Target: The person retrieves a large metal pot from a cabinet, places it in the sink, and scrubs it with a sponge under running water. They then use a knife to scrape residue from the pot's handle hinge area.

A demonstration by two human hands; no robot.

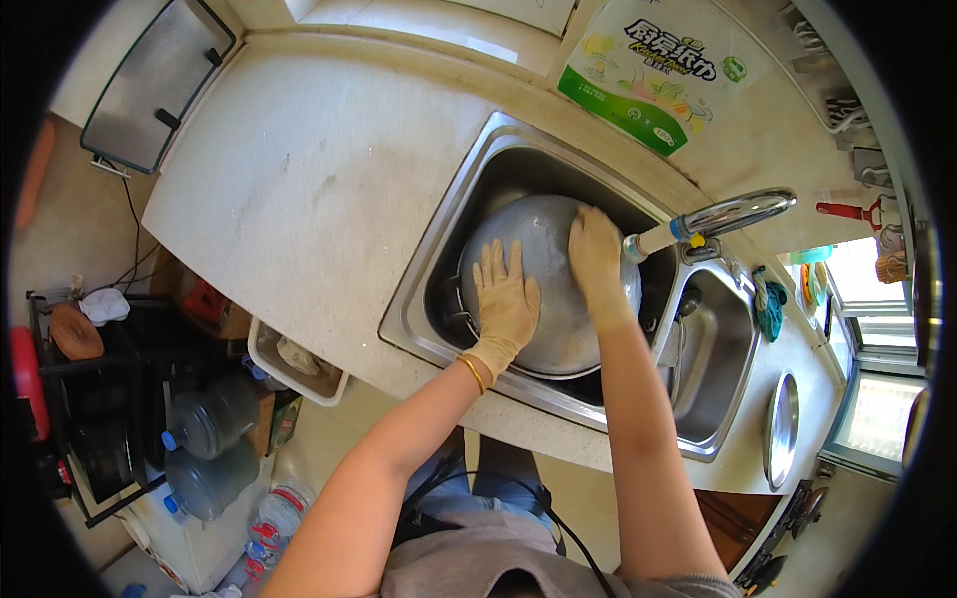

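Observation:
A large grey metal pan (557, 329), its rounded underside up, lies in the bigger basin of a stainless steel sink (419, 306). My left hand (505, 299), in a thin pale glove, rests spread on the pan's left part. On its upper right part is my right hand (596, 250), gloved too, with the fingers bent; whether it holds something small is hidden. A dark looped handle (460, 306) shows at the pan's left. Just right of my right hand, the faucet (718, 217) reaches over the sink with a whitish spout extension (652, 241).
In the smaller basin (710, 351) lies a ladle (688, 303). Teal cloths (770, 303) and an oval metal tray (782, 430) are on the counter (299, 179) at the right. A white bin (329, 381) stands below the front edge, with large water bottles (213, 415) farther left.

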